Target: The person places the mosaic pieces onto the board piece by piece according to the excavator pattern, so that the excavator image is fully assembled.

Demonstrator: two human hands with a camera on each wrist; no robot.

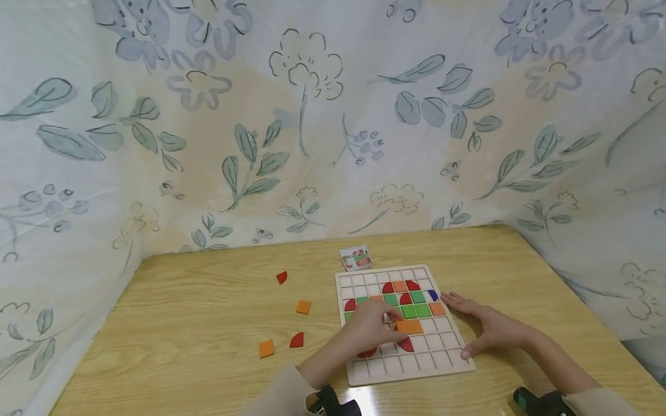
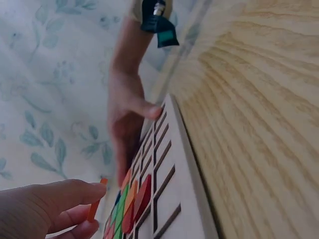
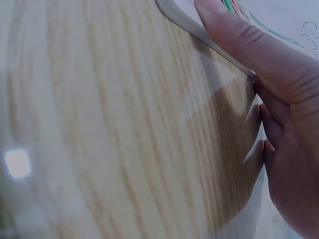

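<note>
My left hand is over the wooden grid board, pinching a thin orange square tile between thumb and fingers. In the head view the orange at its fingertips spans about two cells. Green, red and orange tiles fill cells around it; a blue piece sits near the right edge. A red quarter-circle tile lies just below the fingertips. My right hand rests along the board's right edge, fingers extended, its thumb on the rim near the front corner. The left palm partly hides the board's left cells.
Left of the board lie two loose orange squares and two red quarter-circles on the wooden table. A small pattern card lies behind the board. Floral cloth hangs around the table's back and sides.
</note>
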